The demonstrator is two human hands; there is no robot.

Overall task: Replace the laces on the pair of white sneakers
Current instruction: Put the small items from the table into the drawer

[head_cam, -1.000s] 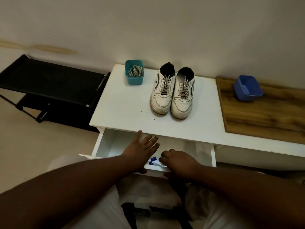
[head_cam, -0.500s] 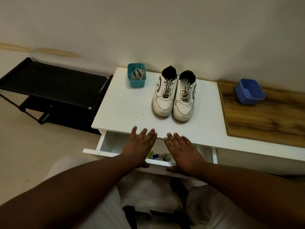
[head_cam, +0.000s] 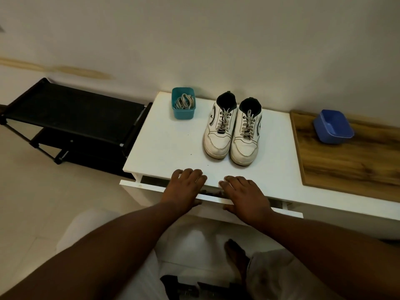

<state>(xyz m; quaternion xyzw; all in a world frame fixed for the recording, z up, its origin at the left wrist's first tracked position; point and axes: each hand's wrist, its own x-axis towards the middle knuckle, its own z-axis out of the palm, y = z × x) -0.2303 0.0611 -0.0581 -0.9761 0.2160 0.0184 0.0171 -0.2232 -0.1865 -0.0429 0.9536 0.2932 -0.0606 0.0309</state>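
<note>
Both hands, left (head_cam: 185, 187) and right (head_cam: 244, 194), lie flat-fingered on the drawer front (head_cam: 216, 199), gripping nothing; sneakers (head_cam: 232, 128) stand far on the bench (head_cam: 173, 146).

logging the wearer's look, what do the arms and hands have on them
Both forearms are bare, with no sleeve in view. The left hand and right hand wear no gloves, and no ring, watch or band shows. Light trousers cover the knees below.

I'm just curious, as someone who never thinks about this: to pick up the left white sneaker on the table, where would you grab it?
Probably the dark padded collar at the heel of the left sneaker, coming from above. Its opening faces up, so fingers can slip inside for a firm grip; the right sneaker crowds one side.
</note>
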